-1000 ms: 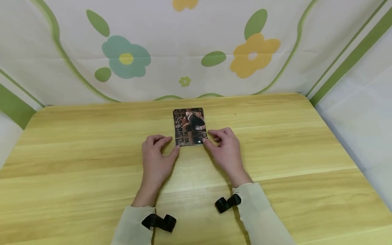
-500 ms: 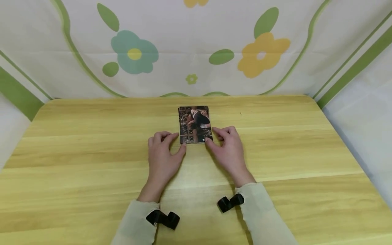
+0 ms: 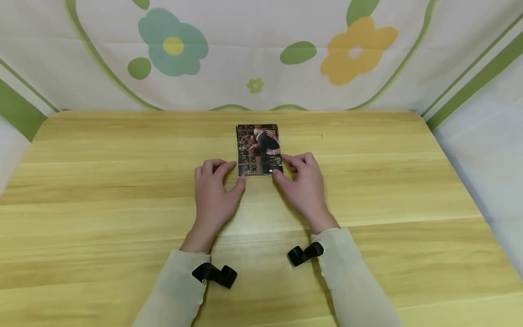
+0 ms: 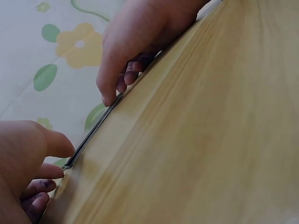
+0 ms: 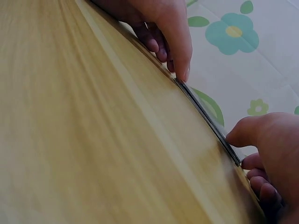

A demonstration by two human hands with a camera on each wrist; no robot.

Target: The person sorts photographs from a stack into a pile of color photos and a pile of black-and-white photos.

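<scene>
You have the stack of picture cards (image 3: pixel 258 147) lying flat on the wooden table (image 3: pixel 380 190), printed face up, near the far edge and in front of the patterned cloth (image 3: pixel 257 59), with a hand at each of its near corners. Your left hand (image 3: pixel 214 193) curls thumb and forefinger about the left corner, thumb at the near edge and forefinger at the side; your right hand (image 3: pixel 304 184) does likewise on the right, its thumb tip lapping onto the top. The other fingers bend loosely beside the cards. How hard either hand presses, you cannot tell from here. Holding by the corners likely lets you steer the layers from two sides at once while leaving the picture mostly uncovered. A darker edge peeks out along the stack's left side, so the layers are not quite flush, which probably explains the bracketing grip; thin cards slide easily.
</scene>
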